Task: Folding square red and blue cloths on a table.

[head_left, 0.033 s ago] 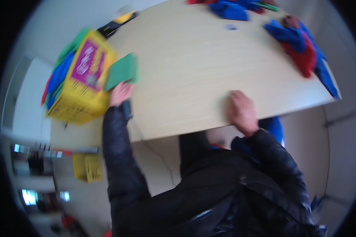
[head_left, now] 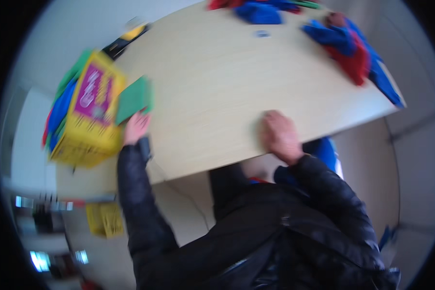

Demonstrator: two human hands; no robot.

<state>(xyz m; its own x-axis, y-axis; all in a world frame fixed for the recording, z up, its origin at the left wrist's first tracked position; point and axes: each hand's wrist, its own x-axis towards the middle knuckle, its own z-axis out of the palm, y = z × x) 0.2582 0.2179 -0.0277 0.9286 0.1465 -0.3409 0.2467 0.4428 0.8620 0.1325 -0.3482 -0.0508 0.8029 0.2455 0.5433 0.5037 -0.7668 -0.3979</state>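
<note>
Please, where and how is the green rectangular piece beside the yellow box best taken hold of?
Probably by its near edge, coming from the person's side, where the left hand is. The green piece looks flat with straight edges, so a pinch across that edge seems suitable. The yellow box stands close on its left, leaving little room there.

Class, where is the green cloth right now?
In the head view, the green cloth is at the left side of the table, just right of the yellow box, with the left hand at its near edge.
</note>
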